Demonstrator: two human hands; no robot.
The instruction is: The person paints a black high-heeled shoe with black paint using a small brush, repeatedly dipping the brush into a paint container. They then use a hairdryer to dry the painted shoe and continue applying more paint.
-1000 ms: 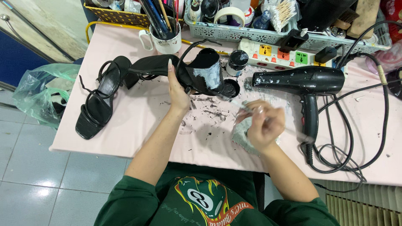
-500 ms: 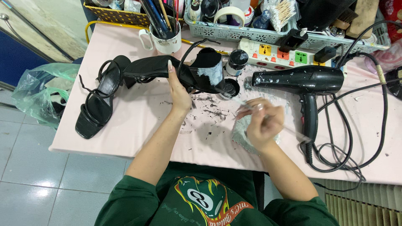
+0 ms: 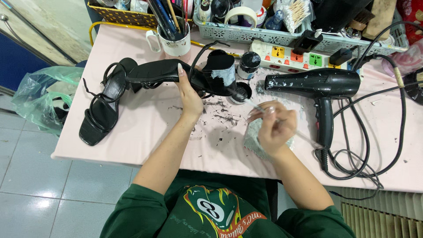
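- Pale pink worktop (image 3: 145, 128) fills the middle of the frame, with grey floor tiles at lower left and dark paint flecks scattered across the centre.
- My left hand (image 3: 190, 94) wraps around the black high-heeled sandal (image 3: 176, 72) lying on its side at upper centre; the fingers are closed over its glossy sole and arch, thumb underneath.
- My right hand (image 3: 274, 128) sits right of centre, fingers pinched shut on a thin brush (image 3: 264, 110) whose tip points up-left toward the small open paint pot (image 3: 241, 92).
- The block heel (image 3: 222, 70) carries a patch of pale tape or bare grey on its smooth black face.
- To do this well, I judge I should load only the tip, wipe off the excess on the pot rim, keep the left grip steady, and lay thin strokes along the heel, clear of the straps.
- A second black strappy sandal (image 3: 103, 105) rests flat at the left, its thin cords loose and looped.
- A rough grey-green pad (image 3: 252, 139) lies under my right hand.
- The matte black hair dryer (image 3: 319, 83) lies at the right, paint-speckled, its cable (image 3: 379, 145) coiled toward the lower right.
- White mug (image 3: 175, 42) of tools, a perforated pale basket (image 3: 264, 35) and a white power strip (image 3: 291, 53) line the top edge.
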